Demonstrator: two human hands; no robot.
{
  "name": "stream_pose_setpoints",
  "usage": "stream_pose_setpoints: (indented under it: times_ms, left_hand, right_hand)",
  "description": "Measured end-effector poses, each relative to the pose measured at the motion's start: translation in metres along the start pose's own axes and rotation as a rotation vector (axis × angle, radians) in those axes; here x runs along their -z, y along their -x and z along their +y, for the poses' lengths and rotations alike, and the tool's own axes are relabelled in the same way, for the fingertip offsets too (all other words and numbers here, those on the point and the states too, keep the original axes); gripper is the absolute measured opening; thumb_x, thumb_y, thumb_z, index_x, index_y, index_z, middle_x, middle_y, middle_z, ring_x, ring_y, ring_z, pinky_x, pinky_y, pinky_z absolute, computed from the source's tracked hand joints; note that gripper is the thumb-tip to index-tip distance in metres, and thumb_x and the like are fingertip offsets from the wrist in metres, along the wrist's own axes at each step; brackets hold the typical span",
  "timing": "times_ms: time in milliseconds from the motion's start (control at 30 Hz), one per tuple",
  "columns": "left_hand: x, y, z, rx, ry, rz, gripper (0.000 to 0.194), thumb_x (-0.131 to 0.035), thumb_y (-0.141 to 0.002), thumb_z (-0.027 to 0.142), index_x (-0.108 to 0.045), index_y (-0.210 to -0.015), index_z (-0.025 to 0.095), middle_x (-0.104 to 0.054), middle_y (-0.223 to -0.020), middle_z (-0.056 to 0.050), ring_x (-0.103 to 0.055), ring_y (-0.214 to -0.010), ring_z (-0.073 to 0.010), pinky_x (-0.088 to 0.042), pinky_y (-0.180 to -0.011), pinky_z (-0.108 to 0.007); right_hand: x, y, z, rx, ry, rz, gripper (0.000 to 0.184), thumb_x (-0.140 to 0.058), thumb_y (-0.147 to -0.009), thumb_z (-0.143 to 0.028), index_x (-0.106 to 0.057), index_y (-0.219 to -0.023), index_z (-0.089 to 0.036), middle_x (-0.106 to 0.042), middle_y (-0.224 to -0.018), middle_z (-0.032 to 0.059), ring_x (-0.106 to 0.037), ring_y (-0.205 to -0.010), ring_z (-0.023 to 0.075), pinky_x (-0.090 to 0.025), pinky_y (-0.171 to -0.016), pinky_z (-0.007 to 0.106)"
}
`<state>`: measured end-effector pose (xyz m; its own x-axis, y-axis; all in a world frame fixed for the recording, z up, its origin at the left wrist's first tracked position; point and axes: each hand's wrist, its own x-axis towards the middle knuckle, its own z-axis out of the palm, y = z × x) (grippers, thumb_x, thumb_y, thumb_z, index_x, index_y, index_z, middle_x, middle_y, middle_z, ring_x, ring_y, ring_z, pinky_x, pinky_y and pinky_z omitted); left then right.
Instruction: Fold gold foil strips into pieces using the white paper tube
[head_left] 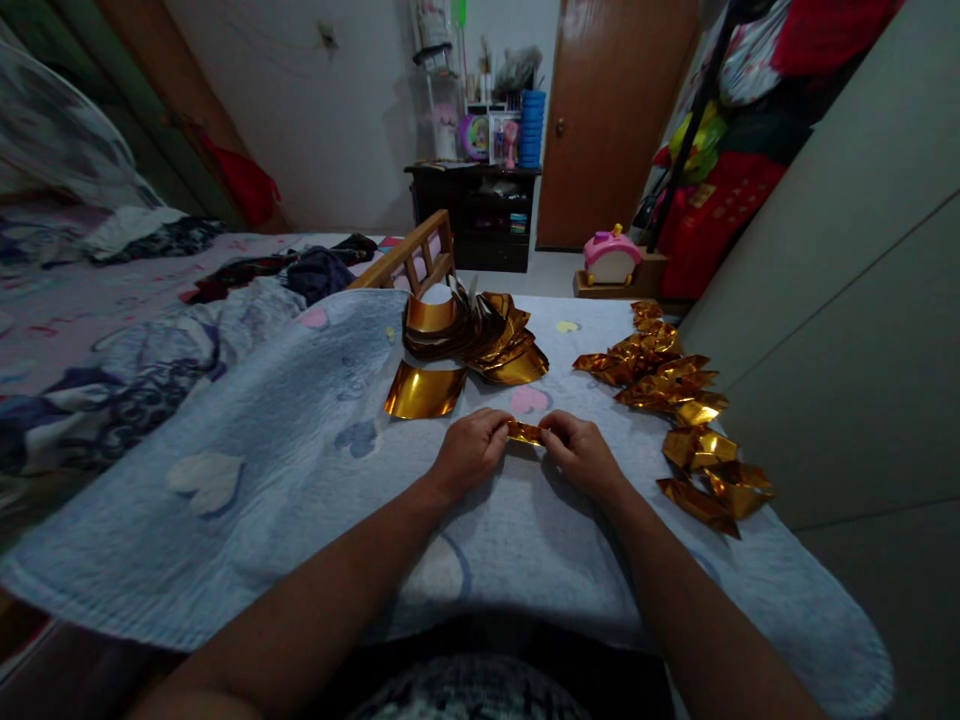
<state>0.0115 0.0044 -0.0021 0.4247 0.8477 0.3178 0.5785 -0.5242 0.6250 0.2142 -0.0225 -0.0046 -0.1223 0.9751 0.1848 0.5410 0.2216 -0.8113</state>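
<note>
Head view, strip: a narrow piece of gold foil [526, 433] spans the gap between the two hands, over the patterned blanket [300, 470]; whether it touches the cloth cannot be told.
Head view, left grip [472, 447]: thumb and fingers pinch the strip's left end.
Head view, right grip [582, 453]: thumb and fingers pinch the opposite end, mirroring the left.
Head view, sheet stock: a fanned stack of gold sheets [508, 345] lies beyond the hands; one curved loose sheet [425, 391] lies at its near left edge.
Head view, shaped pieces: a row of folded gold pieces [664, 380] runs along the right side of the blanket, well apart from the stack.
Head view, step in hand: judged from the narrow form and paired pinch, folding or creasing of the strip.
Head view, demand of the next move: probably even fingertip pressure at both ends, since thin foil likely creases easily.
</note>
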Motion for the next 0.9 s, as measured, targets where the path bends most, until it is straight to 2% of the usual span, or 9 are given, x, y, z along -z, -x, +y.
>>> stream_pose_setpoints:
  times_ms: [200, 300, 467, 900]
  left_hand:
    - [-0.0007, 0.0021, 0.0, -0.012, -0.008, -0.026, 0.024, -0.053, -0.087, 0.015, -0.07, -0.104, 0.016, -0.074, -0.102, -0.009, -0.068, -0.092, -0.0216, -0.053, -0.086, -0.034]
    - [-0.002, 0.0022, -0.0004, 0.003, -0.043, -0.032, 0.025, -0.053, -0.086, 0.015, -0.07, -0.104, 0.017, -0.075, -0.103, -0.009, -0.069, -0.092, -0.022, -0.053, -0.087, -0.034]
    - [-0.0023, 0.0012, -0.0021, 0.02, -0.069, -0.032, 0.026, -0.048, -0.091, 0.017, -0.07, -0.104, 0.019, -0.075, -0.105, -0.007, -0.069, -0.098, -0.022, -0.052, -0.091, -0.034]
    - [-0.0052, 0.0011, -0.0055, 0.007, -0.163, -0.074, 0.024, -0.046, -0.096, 0.017, -0.07, -0.103, 0.019, -0.073, -0.102, -0.007, -0.067, -0.098, -0.0212, -0.052, -0.088, -0.032]
  right_hand:
    - [-0.0025, 0.0003, 0.0015, 0.026, 0.035, 0.02, 0.013, -0.051, -0.085, -0.026, -0.062, -0.085, -0.02, -0.06, -0.066, -0.0007, -0.053, -0.058, 0.0149, -0.037, -0.059, 0.026]
    - [-0.0043, 0.0, 0.0014, 0.026, 0.035, 0.046, 0.006, -0.053, -0.084, -0.026, -0.057, -0.085, -0.022, -0.058, -0.066, -0.0015, -0.051, -0.057, 0.0148, -0.036, -0.058, 0.026]
    - [-0.0044, 0.0004, 0.0002, 0.038, 0.017, 0.054, 0.003, -0.051, -0.083, -0.025, -0.05, -0.08, -0.023, -0.056, -0.066, -0.0023, -0.05, -0.058, 0.0149, -0.036, -0.059, 0.026]
    - [-0.0072, 0.0024, -0.0013, 0.079, 0.074, 0.049, 0.008, -0.048, -0.085, -0.023, -0.051, -0.092, -0.023, -0.059, -0.068, -0.001, -0.053, -0.061, 0.0173, -0.037, -0.061, 0.028]
